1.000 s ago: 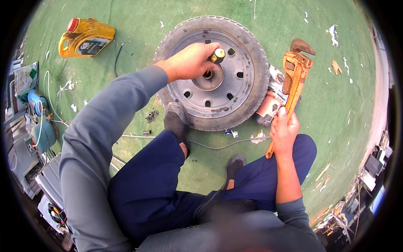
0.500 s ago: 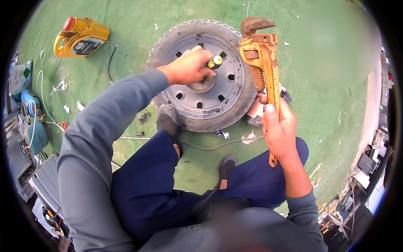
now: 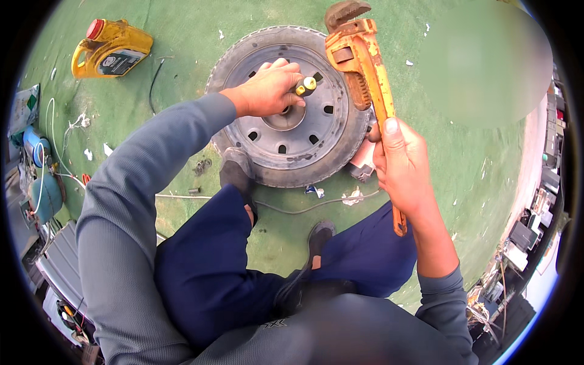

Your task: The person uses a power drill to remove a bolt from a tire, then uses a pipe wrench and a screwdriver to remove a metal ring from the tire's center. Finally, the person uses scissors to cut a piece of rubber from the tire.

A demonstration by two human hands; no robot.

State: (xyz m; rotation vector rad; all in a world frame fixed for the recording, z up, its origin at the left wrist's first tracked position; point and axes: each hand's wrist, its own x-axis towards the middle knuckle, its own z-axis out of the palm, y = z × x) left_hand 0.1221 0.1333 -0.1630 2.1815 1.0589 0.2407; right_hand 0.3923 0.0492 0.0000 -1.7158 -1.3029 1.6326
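My left hand [image 3: 267, 89] is closed around a screwdriver-like tool [image 3: 309, 84] with a black and yellow handle, held over the middle of a wheel. Its yellow end faces up; the hand hides its lower part. The wheel, a black tire [image 3: 226, 64] on a grey steel rim [image 3: 322, 131], lies flat on the green floor. In my right hand [image 3: 403, 161] is a worn orange pipe wrench [image 3: 380, 79], gripped by its handle. Its rusty jaws point away from me, raised above the wheel's right edge.
A yellow jug [image 3: 115, 52] with a red cap stands at the far left. Beside the wheel's right edge sits a pinkish-red object [image 3: 364, 159], partly hidden. A grey cable [image 3: 298, 212] crosses the floor near my shoes. A teal tank [image 3: 47, 198] is at left; clutter [image 3: 523, 237] lines the right.
My right hand has shifted the pipe wrench left and away from me, so its head is closer over the wheel. My left hand keeps its grip above the wheel's middle. The view has shifted slightly.
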